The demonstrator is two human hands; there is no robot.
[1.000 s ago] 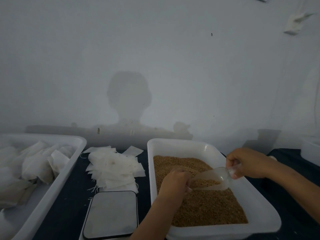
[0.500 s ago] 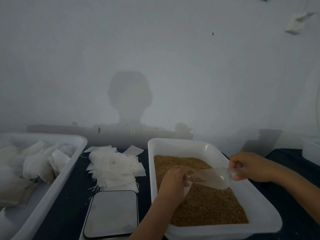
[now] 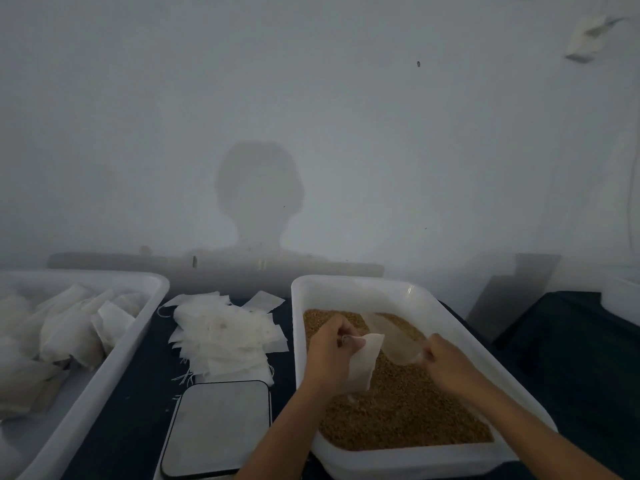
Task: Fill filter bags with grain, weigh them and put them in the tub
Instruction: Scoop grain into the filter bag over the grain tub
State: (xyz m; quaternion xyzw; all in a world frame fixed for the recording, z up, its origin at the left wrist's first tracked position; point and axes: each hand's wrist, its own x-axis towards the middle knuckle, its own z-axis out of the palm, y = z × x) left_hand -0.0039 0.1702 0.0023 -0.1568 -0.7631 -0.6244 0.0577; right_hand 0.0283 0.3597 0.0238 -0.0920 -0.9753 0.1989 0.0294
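At nine o'clock sits the tub [image 3: 104,372], already holding filled bags. Toward the centre lies a loose pile of empty filter bags [image 3: 225,336], and at six o'clock the scale [image 3: 218,427], its plate bare. From four o'clock up to one o'clock stretches the grain tray [image 3: 460,330].

The step in hand looks like filling: the left hand [image 3: 329,351], reaching in from six o'clock over the grain [image 3: 408,410], pinches the top of a filter bag [image 3: 363,365] between curled fingers, so it hangs above the grain. The right hand [image 3: 446,365], coming from four o'clock, grips the handle of a clear scoop [image 3: 394,341], whose open end points to eleven o'clock, away from the bag.

Next the bag probably needs carrying left to the scale, mouth kept upward so nothing spills.
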